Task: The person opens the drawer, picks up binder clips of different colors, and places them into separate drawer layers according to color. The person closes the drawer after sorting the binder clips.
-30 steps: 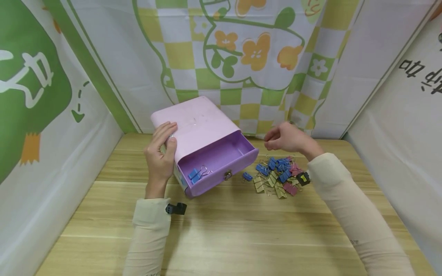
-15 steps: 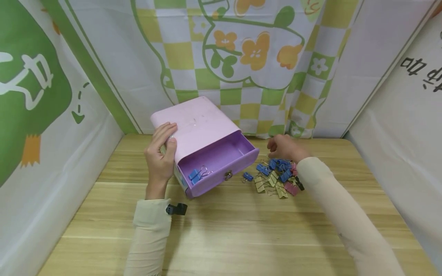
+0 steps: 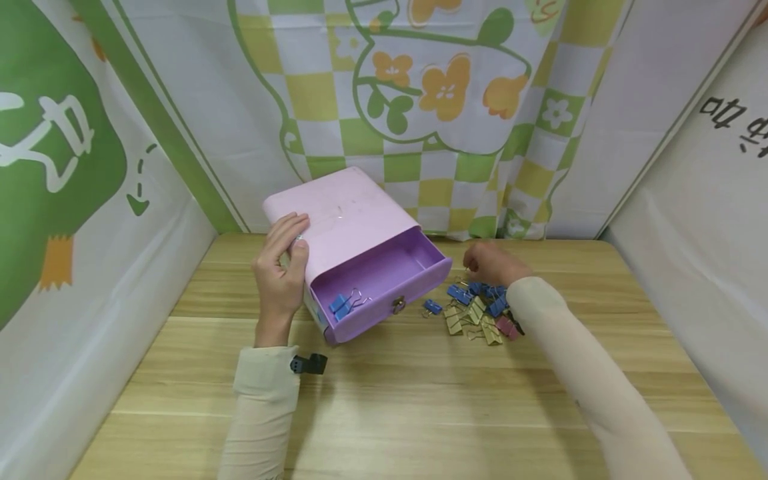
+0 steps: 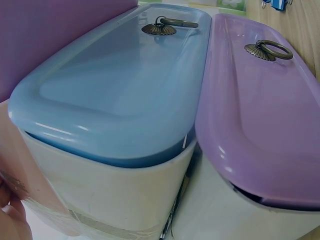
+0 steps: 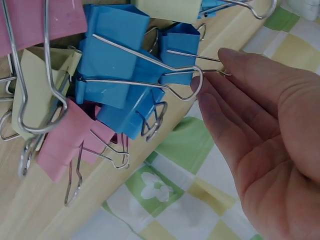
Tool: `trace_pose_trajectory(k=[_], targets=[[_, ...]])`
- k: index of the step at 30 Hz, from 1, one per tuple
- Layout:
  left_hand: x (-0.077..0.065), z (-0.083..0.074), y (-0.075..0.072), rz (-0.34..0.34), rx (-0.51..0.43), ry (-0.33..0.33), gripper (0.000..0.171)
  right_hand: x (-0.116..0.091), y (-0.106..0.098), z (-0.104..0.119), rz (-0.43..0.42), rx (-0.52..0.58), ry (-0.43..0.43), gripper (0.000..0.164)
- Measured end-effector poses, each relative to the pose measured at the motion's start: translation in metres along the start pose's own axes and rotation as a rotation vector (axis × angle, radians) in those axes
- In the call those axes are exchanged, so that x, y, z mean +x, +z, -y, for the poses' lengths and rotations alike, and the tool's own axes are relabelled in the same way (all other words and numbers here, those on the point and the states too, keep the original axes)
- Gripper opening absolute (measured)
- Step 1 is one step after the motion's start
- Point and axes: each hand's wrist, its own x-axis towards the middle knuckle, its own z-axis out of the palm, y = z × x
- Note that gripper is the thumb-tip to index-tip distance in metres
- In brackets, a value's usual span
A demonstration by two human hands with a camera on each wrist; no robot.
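My left hand (image 3: 279, 270) rests on the left edge of a pink drawer box (image 3: 345, 217), fingers over its top. The box's purple top drawer (image 3: 384, 272) is pulled out, with a blue binder clip (image 3: 341, 307) at its left end. At the far side of a heap of binder clips (image 3: 476, 311), my right hand (image 3: 487, 260) reaches down. In the right wrist view, the thumb and fingers of my right hand (image 5: 265, 117) pinch the wire handle of a small blue binder clip (image 5: 179, 50) at the heap's edge.
A lone blue clip (image 3: 432, 307) lies between drawer and heap. Lower blue (image 4: 120, 85) and purple (image 4: 265, 110) drawers, each with a ring pull, appear shut in the left wrist view. A patterned curtain (image 3: 444, 120) hangs behind the wooden table (image 3: 408, 413).
My right hand has come down from above the clips to their far edge, its forearm swinging left over the heap. The left hand and the box stay put.
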Motion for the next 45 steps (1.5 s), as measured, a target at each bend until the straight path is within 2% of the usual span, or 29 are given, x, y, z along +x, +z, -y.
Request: trace_pose_trajectory(k=[3, 10, 11, 20, 24, 30, 33, 37, 41, 45], targets=[[0.0, -0.001, 0.0, 0.003, -0.004, 0.004, 0.034, 0.001, 0.003, -0.003, -0.006, -0.016, -0.018, 0.02], [-0.003, 0.041, 0.0, -0.005, -0.006, 0.021, 0.034, 0.005, 0.006, -0.002, -0.022, -0.052, 0.016, 0.013], [-0.003, 0.042, 0.0, -0.004, -0.007, 0.022, 0.034, 0.005, 0.006, -0.001, -0.022, -0.058, 0.021, 0.012], [-0.004, 0.039, -0.001, 0.006, -0.001, 0.016, 0.033, 0.003, 0.007, 0.001, -0.015, -0.075, 0.08, 0.009], [-0.003, 0.039, -0.002, 0.011, -0.005, 0.012, 0.034, 0.001, 0.005, 0.002, 0.008, -0.068, 0.132, 0.011], [-0.003, 0.039, -0.002, 0.008, -0.007, 0.01, 0.035, 0.0, 0.003, -0.003, 0.043, -0.059, 0.162, 0.016], [-0.003, 0.037, -0.001, 0.006, -0.003, 0.005, 0.035, -0.002, 0.0, -0.005, 0.087, -0.03, 0.182, 0.019], [-0.003, 0.03, 0.0, 0.005, 0.006, -0.007, 0.035, -0.005, -0.002, -0.009, 0.165, 0.069, 0.234, 0.023], [-0.002, 0.024, 0.0, 0.003, -0.003, -0.012, 0.035, -0.01, -0.003, -0.014, 0.233, 0.207, 0.29, 0.019], [-0.003, 0.027, -0.001, 0.0, -0.002, -0.007, 0.035, -0.015, -0.003, -0.017, 0.291, 0.356, 0.309, 0.018]])
